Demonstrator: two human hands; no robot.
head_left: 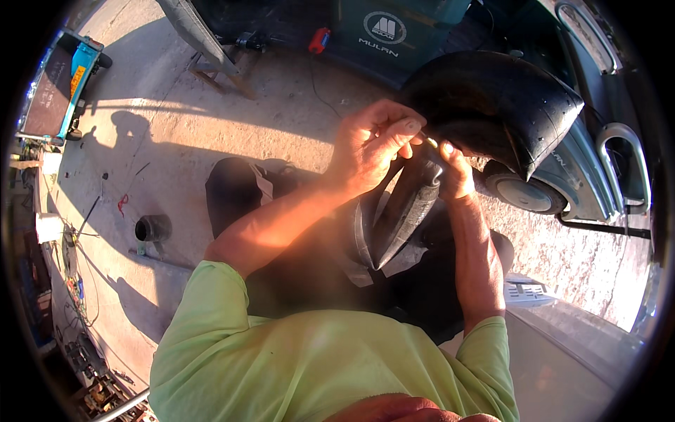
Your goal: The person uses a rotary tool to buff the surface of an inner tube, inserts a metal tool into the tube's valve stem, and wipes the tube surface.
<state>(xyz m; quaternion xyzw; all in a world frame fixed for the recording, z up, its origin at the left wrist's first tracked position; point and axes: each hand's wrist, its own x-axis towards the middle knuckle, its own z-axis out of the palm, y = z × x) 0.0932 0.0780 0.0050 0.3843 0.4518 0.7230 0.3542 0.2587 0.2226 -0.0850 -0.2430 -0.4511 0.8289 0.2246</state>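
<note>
A black rubber inner tube [413, 193] hangs folded between my knees. Its large curved part [538, 102] rises away to the right. Where the rubber bends at the top, a small brass-coloured valve stem [431, 142] shows between my two hands. My left hand [373, 148] is closed in a pinch at the stem's tip, thumb against the curled fingers. Opposite it, my right hand [458, 172] grips the tube beside the stem, thumb on top. The fingers of my right hand are mostly hidden behind the rubber.
A green machine with a wheel [527, 191] and metal handles stands on the right. Ahead are a dark green box [394, 35], a red object [319, 40] with a cord, and a chair [197, 32]. On the left are a blue cart [63, 88] and a black cylinder [153, 228].
</note>
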